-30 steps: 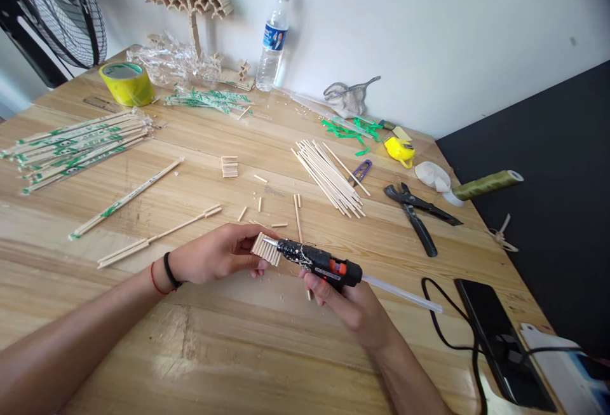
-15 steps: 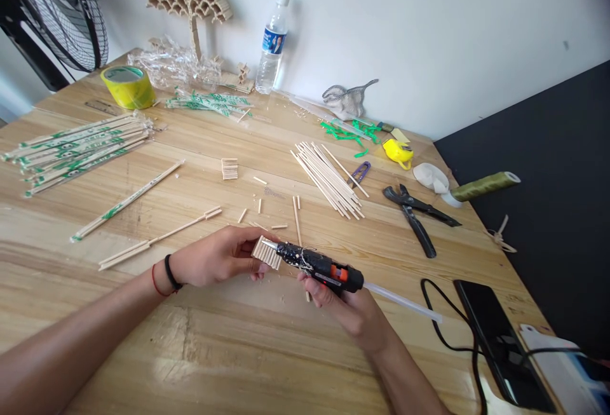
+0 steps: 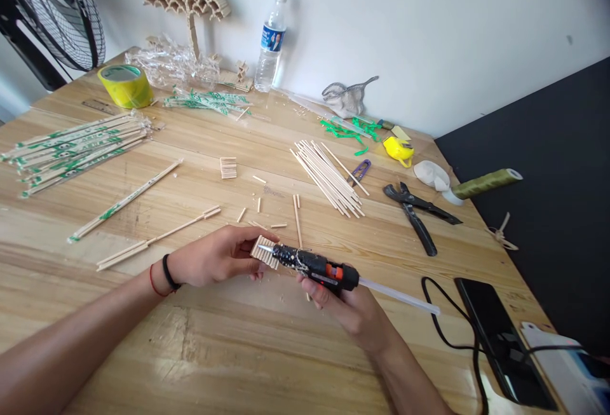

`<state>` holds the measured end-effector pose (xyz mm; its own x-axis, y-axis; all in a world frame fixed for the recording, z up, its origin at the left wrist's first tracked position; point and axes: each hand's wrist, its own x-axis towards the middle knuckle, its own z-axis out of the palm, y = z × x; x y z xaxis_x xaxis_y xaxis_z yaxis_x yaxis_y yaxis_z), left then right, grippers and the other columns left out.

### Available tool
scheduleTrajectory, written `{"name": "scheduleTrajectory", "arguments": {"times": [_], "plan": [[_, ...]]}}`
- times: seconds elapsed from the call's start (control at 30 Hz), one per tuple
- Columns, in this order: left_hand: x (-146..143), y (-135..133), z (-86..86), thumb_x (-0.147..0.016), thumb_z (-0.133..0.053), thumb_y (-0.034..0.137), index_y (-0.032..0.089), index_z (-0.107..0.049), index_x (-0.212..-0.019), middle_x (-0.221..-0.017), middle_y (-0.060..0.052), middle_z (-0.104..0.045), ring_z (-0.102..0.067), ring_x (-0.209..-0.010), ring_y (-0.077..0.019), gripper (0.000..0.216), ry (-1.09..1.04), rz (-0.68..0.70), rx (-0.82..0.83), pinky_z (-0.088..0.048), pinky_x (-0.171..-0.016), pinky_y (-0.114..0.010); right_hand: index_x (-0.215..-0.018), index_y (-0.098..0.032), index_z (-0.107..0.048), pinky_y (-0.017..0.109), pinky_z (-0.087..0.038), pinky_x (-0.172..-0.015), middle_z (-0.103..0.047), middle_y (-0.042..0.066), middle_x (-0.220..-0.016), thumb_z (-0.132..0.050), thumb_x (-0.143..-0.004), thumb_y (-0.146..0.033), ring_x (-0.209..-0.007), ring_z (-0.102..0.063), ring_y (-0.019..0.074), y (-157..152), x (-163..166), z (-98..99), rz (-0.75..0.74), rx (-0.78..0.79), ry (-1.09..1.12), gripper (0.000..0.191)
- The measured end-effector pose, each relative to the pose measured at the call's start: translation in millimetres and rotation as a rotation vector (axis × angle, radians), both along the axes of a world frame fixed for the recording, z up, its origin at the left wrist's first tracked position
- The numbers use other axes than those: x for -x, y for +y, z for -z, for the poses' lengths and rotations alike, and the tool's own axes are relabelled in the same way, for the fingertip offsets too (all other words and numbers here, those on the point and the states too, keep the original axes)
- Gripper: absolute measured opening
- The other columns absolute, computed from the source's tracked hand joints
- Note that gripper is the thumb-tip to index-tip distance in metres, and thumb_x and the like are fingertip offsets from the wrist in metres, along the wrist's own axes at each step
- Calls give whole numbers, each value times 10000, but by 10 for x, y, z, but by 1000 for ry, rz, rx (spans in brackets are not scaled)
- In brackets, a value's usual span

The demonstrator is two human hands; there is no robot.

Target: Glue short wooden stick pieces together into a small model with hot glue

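Between the thumb and fingers of my left hand is a small panel of short wooden sticks laid side by side, tilted over the table. My right hand is closed around a black hot glue gun with an orange part and a clear glue stick jutting from its rear. The metal nozzle lies over the panel; whether it touches cannot be made out. Just beyond are short cut stick pieces and a longer stick. A similar small stick panel lies farther back.
Loose sticks lie mid-table, with black cutters and purple snips to their right. Wrapped chopsticks and yellow tape are at left. A bottle stands at the back. A phone and cable occupy the right.
The glue gun's nozzle has shifted slightly left across the stick panel. My left hand keeps its hold, nearly still.
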<state>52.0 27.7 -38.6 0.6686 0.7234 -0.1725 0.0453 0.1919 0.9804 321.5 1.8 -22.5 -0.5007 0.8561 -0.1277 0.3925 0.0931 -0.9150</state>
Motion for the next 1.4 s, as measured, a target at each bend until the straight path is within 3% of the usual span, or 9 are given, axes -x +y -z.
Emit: {"name": "scheduleTrajectory", "arguments": {"times": [0.87,1.0,1.13,1.3,1.4], "plan": [[5,1,-20,-946,-655,231,144,-571,-1396,-873,-30,-686,-643,-779,-155,466,33,7,-6,-536,-781,-279,-920,-206,-709,300,-461,-602,-615,26,-753,-593,-984,-561,-681,-562,194,-2,-37,30,-15,32,-19,379],[7,2,-15,-946,-657,226,158,-602,-1374,-870,-24,-672,-636,-774,-151,437,14,15,-9,-529,-769,-270,-889,-201,-684,305,-442,-589,-581,6,-698,-558,-1000,-563,-612,-521,172,18,0,-12,-3,8,11,399],[12,0,-5,-942,-655,219,147,-564,-1404,-842,-17,-671,-635,-771,-154,476,39,8,-21,-523,-763,-274,-869,-204,-688,313,-461,-631,-615,25,-737,-591,-990,-516,-677,-555,193,25,9,-28,-58,-31,-4,348],[-3,0,-34,-944,-642,212,146,-607,-1327,-830,-10,-653,-622,-754,-144,391,-3,14,-16,-521,-743,-264,-822,-202,-642,302,-435,-577,-550,3,-661,-566,-992,-576,-610,-522,176,28,-2,0,26,37,4,417],[-5,1,-47,-943,-653,221,153,-611,-1319,-834,-7,-658,-627,-754,-143,384,-2,9,-14,-523,-743,-261,-828,-198,-642,297,-429,-575,-546,3,-679,-561,-996,-577,-614,-512,168,27,-23,30,-1,22,14,422]]}}
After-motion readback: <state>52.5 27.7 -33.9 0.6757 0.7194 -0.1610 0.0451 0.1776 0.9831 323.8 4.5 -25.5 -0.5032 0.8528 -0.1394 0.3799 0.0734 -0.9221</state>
